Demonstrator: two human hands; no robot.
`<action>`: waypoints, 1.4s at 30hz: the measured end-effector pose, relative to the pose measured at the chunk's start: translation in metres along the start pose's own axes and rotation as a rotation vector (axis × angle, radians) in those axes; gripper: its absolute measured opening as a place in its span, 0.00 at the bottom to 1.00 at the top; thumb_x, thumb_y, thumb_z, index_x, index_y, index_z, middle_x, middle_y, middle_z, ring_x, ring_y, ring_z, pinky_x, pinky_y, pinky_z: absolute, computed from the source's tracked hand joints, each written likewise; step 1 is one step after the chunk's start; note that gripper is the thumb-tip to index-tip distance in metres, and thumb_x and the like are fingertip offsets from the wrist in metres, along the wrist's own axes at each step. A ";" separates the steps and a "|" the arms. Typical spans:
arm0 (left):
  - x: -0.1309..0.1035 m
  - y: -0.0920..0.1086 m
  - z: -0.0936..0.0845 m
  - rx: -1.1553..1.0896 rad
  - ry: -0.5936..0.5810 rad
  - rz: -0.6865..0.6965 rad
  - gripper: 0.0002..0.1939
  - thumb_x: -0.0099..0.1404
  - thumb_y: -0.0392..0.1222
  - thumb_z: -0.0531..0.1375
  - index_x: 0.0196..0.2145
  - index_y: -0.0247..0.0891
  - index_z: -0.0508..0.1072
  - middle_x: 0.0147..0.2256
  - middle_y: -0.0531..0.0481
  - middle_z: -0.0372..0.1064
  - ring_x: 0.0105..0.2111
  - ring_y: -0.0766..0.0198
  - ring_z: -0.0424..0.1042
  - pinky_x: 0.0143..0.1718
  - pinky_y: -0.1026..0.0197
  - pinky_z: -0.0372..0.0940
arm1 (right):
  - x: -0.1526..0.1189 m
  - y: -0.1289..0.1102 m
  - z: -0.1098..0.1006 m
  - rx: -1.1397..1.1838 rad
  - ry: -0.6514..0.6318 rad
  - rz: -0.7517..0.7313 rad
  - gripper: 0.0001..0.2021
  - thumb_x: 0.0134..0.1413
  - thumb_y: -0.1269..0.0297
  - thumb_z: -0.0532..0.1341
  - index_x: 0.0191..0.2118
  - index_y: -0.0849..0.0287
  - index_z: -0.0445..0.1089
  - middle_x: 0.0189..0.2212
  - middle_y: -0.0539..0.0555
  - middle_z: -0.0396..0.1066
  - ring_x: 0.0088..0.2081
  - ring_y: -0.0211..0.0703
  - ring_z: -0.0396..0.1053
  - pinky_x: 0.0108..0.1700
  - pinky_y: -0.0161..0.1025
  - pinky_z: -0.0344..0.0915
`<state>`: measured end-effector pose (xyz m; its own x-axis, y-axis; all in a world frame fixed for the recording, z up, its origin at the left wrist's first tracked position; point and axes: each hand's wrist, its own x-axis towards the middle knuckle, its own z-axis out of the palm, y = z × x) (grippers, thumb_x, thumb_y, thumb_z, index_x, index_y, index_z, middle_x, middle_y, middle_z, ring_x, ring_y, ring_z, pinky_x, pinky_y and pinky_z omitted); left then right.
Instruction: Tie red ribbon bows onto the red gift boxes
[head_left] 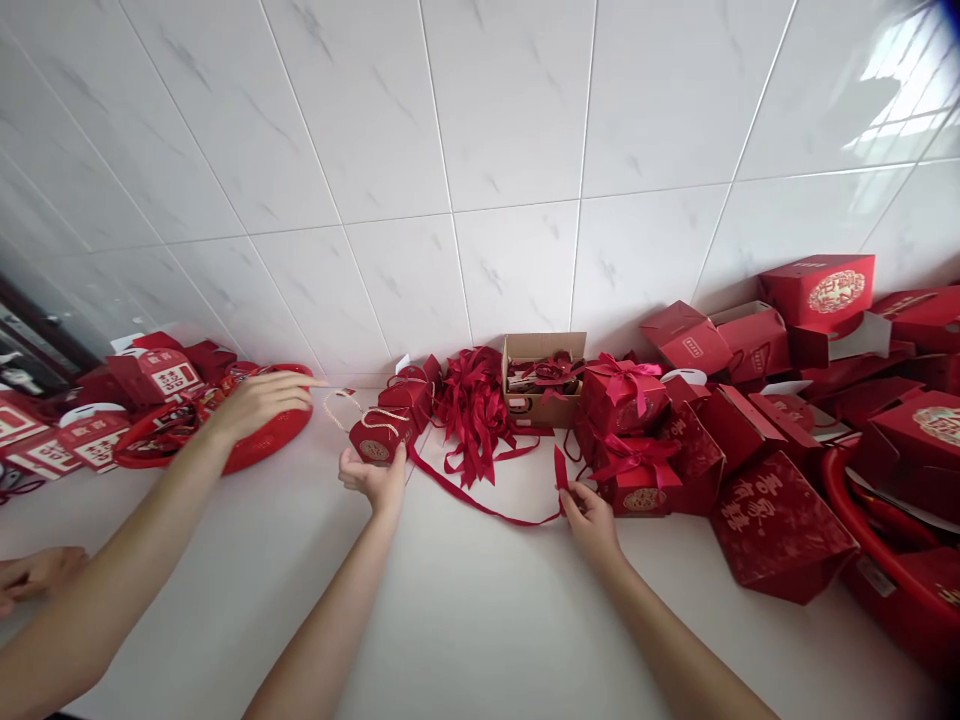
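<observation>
My left hand [379, 483] grips a small red gift box [373, 443] from below, its thumb up against the right side. The box bears a gold round emblem and a twisted cream cord handle. From beside that thumb a dark red ribbon [480, 502] sags in a loose curve across to my right hand [592, 517], which pinches its far end between thumb and fingers. Just right of that hand stand red boxes tied with ribbon bows [637, 455]. Behind the held box is another red box [411, 392], partly covered.
A heap of cut ribbons [476, 405] lies beside an open cardboard box [544, 400]. Red boxes [780, 525] and a red basin [874, 560] crowd the right. At left, a co-worker's hand [259, 402] is over a red tray [289, 432] near more boxes [154, 375].
</observation>
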<state>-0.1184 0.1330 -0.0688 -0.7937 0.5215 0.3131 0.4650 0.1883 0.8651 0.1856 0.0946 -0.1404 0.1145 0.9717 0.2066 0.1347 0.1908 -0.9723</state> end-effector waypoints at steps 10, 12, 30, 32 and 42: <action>0.052 -0.009 -0.017 0.018 -0.108 0.017 0.52 0.43 0.51 0.71 0.59 0.38 0.47 0.58 0.32 0.52 0.57 0.39 0.60 0.56 0.36 0.58 | 0.002 0.000 0.000 0.052 0.011 0.007 0.19 0.52 0.45 0.56 0.26 0.58 0.65 0.18 0.47 0.58 0.21 0.37 0.53 0.23 0.34 0.51; 0.039 -0.003 -0.033 -0.017 -0.139 0.095 0.52 0.44 0.49 0.71 0.60 0.40 0.48 0.59 0.34 0.51 0.57 0.43 0.61 0.56 0.40 0.60 | 0.003 0.000 0.000 0.068 0.023 0.006 0.20 0.51 0.44 0.57 0.26 0.59 0.66 0.18 0.47 0.58 0.21 0.37 0.53 0.23 0.34 0.51; -0.164 0.011 -0.123 -0.293 -1.431 0.480 0.51 0.55 0.35 0.63 0.67 0.49 0.35 0.67 0.40 0.41 0.65 0.47 0.47 0.62 0.43 0.53 | -0.060 -0.130 -0.092 0.404 0.083 -0.038 0.17 0.54 0.53 0.57 0.21 0.56 0.56 0.18 0.45 0.53 0.20 0.35 0.54 0.28 0.37 0.60; -0.159 0.022 -0.124 -0.322 -1.486 0.554 0.50 0.53 0.32 0.60 0.67 0.49 0.38 0.69 0.45 0.31 0.68 0.46 0.35 0.64 0.42 0.46 | -0.082 -0.150 -0.116 0.410 0.049 -0.061 0.21 0.56 0.54 0.58 0.18 0.56 0.55 0.15 0.44 0.49 0.18 0.34 0.48 0.26 0.37 0.56; -0.188 0.062 -0.115 -0.104 -1.160 0.664 0.18 0.63 0.34 0.55 0.50 0.45 0.66 0.62 0.43 0.51 0.65 0.49 0.48 0.60 0.43 0.56 | -0.131 -0.146 -0.094 -0.095 -0.238 0.086 0.26 0.55 0.43 0.55 0.16 0.57 0.55 0.14 0.46 0.51 0.18 0.33 0.48 0.21 0.35 0.46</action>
<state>0.0147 -0.0495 -0.0295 0.3821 0.8984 0.2166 0.5572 -0.4110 0.7216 0.2435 -0.0741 -0.0158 -0.1034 0.9913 0.0818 0.2272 0.1036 -0.9683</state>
